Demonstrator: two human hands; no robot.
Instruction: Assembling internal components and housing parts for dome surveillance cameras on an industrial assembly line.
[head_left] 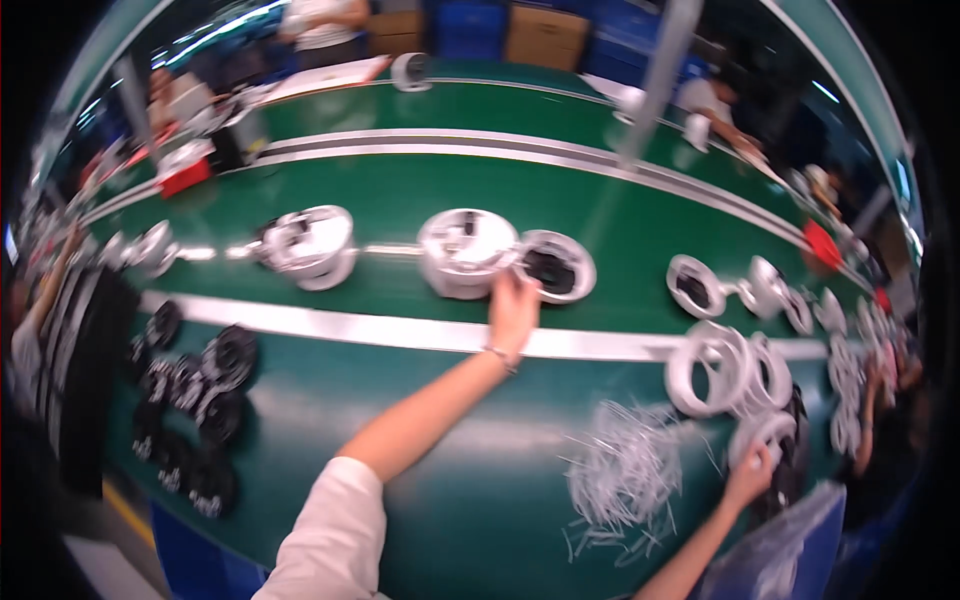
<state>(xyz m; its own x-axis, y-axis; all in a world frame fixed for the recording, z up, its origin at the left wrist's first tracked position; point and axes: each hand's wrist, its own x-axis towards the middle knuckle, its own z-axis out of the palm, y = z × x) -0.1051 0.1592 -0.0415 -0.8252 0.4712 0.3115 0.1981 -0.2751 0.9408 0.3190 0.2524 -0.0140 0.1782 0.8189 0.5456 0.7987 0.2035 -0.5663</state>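
Observation:
My left hand (513,310) reaches out to the green conveyor, its fingers closed at the near rim of a white round cover (583,268) with a black inside. That cover leans against a white round housing (465,265) with parts showing in its top. The fingertips are partly hidden where the two pieces meet. Lower right, my right hand (750,478) pinches the edge of a white ring (765,430). Two more white rings (690,375) lie just beyond it. Between my arms is a loose heap of clear thin strips (625,475).
On the conveyor (380,180), another white housing (315,245) stands left, and more white covers (695,287) lie right. Several black round parts (225,360) are grouped at the bench's left. A clear plastic bag (785,550) hangs near my right arm. Other people work across and at both sides.

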